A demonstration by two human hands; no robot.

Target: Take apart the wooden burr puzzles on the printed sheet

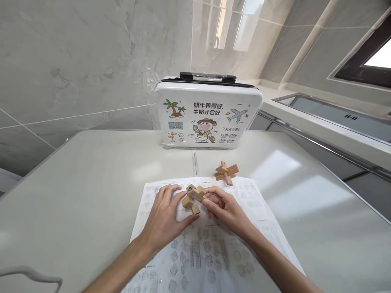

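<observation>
A light wooden interlocking puzzle (191,191), made of several blocky pieces with a dark mark on one, is held just over a printed sheet (210,240). My left hand (165,211) curls around its left side, with the thumb at the lower block and the index finger by the upper left. From the right, my right hand (224,207) pinches the puzzle's right end between thumb and fingers. Beyond the hands, a second wooden puzzle (226,172) of crossed reddish-brown sticks rests at the sheet's far edge.
A white case (210,114) with cartoon prints, a black handle and clear plastic wrap stands upright at the back of the pale table (91,183). Grey tiled wall (91,61) rises behind it. A grey cord-like thing (33,274) curves at the lower left.
</observation>
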